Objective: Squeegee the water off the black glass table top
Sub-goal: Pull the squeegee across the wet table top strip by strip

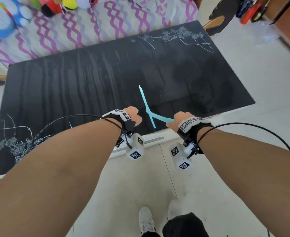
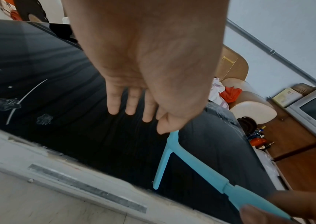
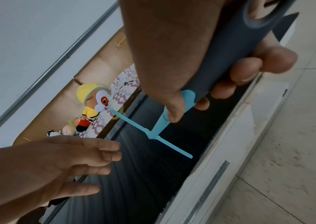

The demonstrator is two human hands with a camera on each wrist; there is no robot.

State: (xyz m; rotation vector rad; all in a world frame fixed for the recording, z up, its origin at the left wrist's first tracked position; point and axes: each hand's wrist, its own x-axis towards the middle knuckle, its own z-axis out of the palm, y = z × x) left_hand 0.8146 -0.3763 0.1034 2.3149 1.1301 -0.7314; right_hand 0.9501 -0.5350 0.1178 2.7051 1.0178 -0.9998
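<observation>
The black glass table top fills the middle of the head view, streaked with wet lines on its left and middle and duller on the right. A light blue squeegee stands on it near the front edge, blade running front to back. My right hand grips its handle, thumb along the blue neck. My left hand hovers just left of the blade, fingers straight and loose over the glass, holding nothing. The squeegee lies below it in the left wrist view.
A sofa with a purple wavy cover and plush toys borders the table's far side. White floral etching marks the glass corners. The table's pale frame and a tiled floor lie at my feet. A wooden cabinet stands right.
</observation>
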